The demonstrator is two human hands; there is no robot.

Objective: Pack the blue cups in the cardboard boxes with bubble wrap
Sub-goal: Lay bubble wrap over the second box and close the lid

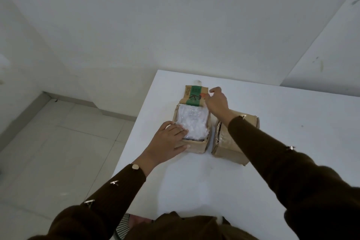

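An open cardboard box [196, 147] stands on the white table, filled to the top with bubble wrap [191, 122]. No blue cup shows; anything under the wrap is hidden. My left hand [167, 142] lies on the box's near left corner, fingers flat on the wrap and thumb against the front wall. My right hand [217, 101] pinches the right edge of the box's far flap [193, 95], which has a green printed stripe and stands open away from me. A second cardboard box [227, 146] sits closed just to the right, partly under my right sleeve.
The white table [272, 122] runs right and toward me; its left edge drops to a tiled floor [58, 142]. White walls stand close behind. A small white scrap [198, 82] lies beyond the flap.
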